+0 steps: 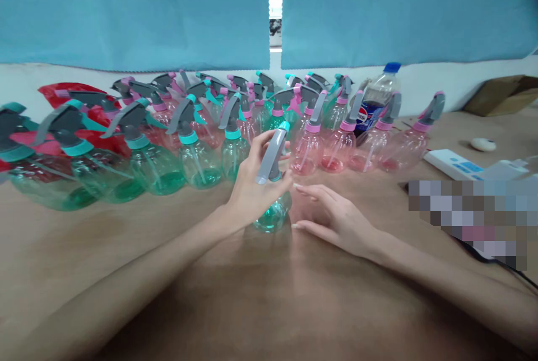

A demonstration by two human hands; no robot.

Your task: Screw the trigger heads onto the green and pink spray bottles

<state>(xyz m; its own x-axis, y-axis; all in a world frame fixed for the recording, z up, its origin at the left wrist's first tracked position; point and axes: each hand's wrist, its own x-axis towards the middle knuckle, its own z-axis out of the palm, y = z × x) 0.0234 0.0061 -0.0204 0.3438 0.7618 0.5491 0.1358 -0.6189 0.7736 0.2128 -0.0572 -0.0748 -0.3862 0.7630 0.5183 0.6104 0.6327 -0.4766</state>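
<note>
A green see-through spray bottle [272,220] with a grey and teal trigger head stands upright on the table in front of me. My left hand [247,187] is wrapped round its neck, just under the spray head, and part of the collar is hidden by the fingers. To the right of the bottle is my right hand [336,215], thumb and fingers apart, holding nothing. Its fingertips are close to the bottle; whether they touch it I cannot tell. Just behind stand a pink spray bottle [306,153] and another green spray bottle [235,156].
Rows of green and pink spray bottles [157,173] span the table [202,305] behind my hands. A cola bottle [370,111] stands behind the pink ones. At right are a white power strip [451,165], a white mouse-like object [483,144], a cardboard piece [500,96] and a pixelated patch.
</note>
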